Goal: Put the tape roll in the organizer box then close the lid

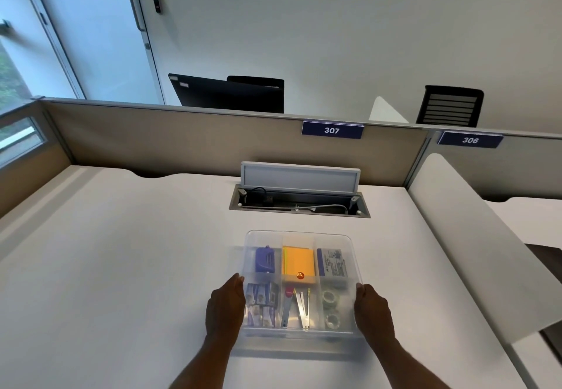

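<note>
Now I see my left hand (225, 308) and right hand (371, 309) gripping the translucent plastic lid (299, 238) by its side edges over the clear compartmented organizer box (299, 338) on the white desk (121, 267). Two clear tape rolls (331, 297) lie in its near-right compartment.

The organizer box (299, 335) is clear plastic, split into six compartments in two rows, and sits square on the white counter (121, 267), near its middle. Two tape rolls (331, 298) of pale greyish tape lie in the near right compartment, one behind the other. The translucent lid (299, 238) lies over the box; whether it is fully seated cannot be told.
</note>
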Action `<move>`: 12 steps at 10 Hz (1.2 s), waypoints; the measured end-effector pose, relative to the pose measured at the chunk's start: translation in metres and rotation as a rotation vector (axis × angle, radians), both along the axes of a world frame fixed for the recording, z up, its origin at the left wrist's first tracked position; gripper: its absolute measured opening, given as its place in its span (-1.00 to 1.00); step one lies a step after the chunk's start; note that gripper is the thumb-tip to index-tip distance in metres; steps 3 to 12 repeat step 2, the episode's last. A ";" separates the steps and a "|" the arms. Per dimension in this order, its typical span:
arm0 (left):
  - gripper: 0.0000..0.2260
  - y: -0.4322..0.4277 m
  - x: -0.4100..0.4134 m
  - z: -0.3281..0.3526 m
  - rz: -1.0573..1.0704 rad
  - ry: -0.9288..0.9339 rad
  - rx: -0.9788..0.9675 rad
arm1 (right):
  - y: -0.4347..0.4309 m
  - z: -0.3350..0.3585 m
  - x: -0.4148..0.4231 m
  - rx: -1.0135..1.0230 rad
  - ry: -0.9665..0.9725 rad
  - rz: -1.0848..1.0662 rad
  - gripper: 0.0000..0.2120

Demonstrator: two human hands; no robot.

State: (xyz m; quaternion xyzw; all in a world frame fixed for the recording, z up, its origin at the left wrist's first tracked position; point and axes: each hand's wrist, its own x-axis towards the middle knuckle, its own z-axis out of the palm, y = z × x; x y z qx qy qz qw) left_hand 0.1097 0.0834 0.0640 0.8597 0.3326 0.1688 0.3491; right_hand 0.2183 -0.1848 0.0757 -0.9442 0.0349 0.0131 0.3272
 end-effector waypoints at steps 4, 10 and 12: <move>-0.52 0.005 0.013 0.007 -0.034 0.138 -0.041 | 0.003 0.010 -0.001 -0.034 -0.063 0.123 -0.74; -0.52 0.005 0.013 0.007 -0.034 0.138 -0.041 | 0.003 0.010 -0.001 -0.034 -0.063 0.123 -0.74; -0.52 0.005 0.013 0.007 -0.034 0.138 -0.041 | 0.003 0.010 -0.001 -0.034 -0.063 0.123 -0.74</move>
